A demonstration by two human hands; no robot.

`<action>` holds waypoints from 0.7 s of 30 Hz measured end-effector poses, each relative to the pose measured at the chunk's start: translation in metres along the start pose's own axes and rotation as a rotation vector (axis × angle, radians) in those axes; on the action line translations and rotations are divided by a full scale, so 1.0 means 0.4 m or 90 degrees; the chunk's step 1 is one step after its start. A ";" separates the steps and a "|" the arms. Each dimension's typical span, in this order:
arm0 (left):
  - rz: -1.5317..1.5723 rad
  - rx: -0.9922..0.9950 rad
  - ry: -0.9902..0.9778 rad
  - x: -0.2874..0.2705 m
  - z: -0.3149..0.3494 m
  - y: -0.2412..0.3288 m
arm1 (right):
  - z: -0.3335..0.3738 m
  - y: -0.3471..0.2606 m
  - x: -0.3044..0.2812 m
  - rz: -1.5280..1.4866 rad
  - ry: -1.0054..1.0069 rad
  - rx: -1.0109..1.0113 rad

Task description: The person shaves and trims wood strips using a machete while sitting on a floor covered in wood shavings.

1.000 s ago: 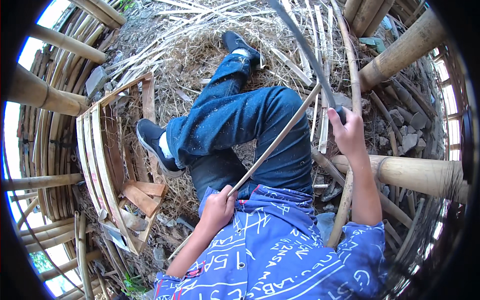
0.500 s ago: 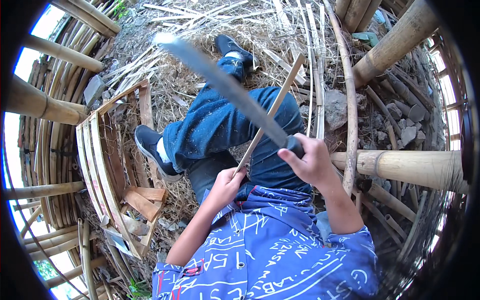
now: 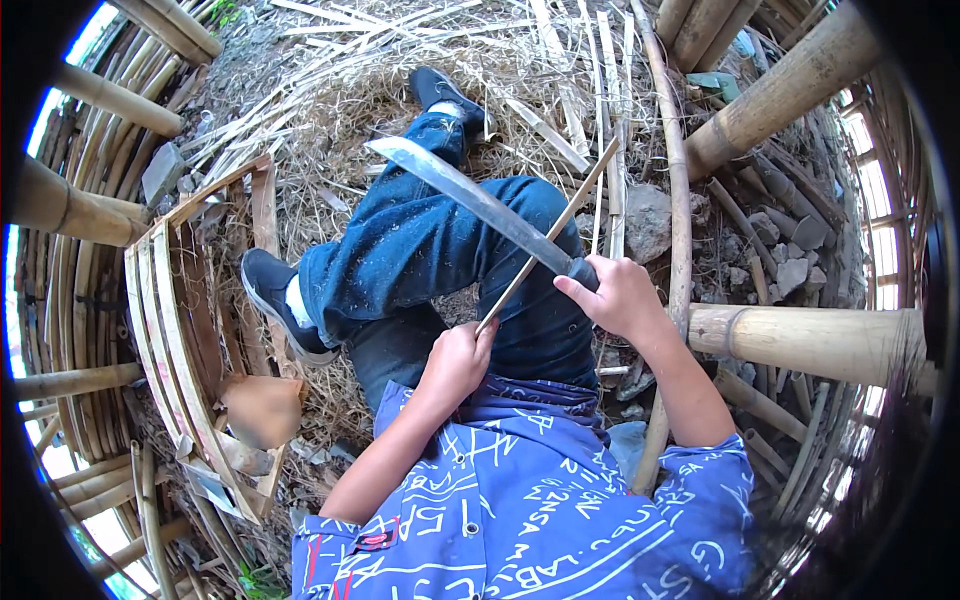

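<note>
My right hand (image 3: pixel 622 298) is closed round the dark handle of a machete (image 3: pixel 465 194), whose long curved blade reaches up and to the left over my jeans. A thin bamboo strip (image 3: pixel 572 208) is pinched in my left hand (image 3: pixel 460 362) at its lower end and slants up to the right. Blade and strip cross just beyond the machete's handle; I cannot tell whether they press together. The strip's far end sticks out past my bent knee (image 3: pixel 535 205). Inside my left fist the strip's bottom end is hidden.
A wooden crate (image 3: pixel 165 330) lies at my left. Cut bamboo slivers (image 3: pixel 330 30) and shavings litter the ground ahead. A long bamboo pole (image 3: pixel 680 200) runs along my right, beside rubble (image 3: pixel 645 222) and thick bamboo posts (image 3: pixel 800 340). My shoes (image 3: pixel 285 300) rest on the shavings.
The machete's blade has come down toward my legs and swung lower, its tip nearer my shin. The strip stays in my left hand, and the whole view has shifted slightly.
</note>
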State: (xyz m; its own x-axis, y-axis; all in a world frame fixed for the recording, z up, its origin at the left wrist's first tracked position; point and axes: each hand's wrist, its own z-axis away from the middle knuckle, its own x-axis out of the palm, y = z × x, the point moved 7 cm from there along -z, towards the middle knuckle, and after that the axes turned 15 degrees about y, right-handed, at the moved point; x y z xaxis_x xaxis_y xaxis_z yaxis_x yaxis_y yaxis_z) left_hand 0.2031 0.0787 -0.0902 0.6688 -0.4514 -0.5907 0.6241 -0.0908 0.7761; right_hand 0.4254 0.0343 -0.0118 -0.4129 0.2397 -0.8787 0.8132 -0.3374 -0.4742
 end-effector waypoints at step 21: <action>0.023 -0.036 0.008 -0.012 -0.005 -0.018 | -0.078 0.058 0.021 -0.025 -0.029 0.037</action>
State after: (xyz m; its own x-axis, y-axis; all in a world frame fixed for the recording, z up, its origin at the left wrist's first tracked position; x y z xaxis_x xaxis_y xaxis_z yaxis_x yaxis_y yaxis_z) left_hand 0.1961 0.0833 -0.0933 0.6961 -0.4421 -0.5658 0.6210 -0.0248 0.7834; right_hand 0.4537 0.0569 -0.0285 -0.4627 0.2125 -0.8606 0.7718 -0.3811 -0.5091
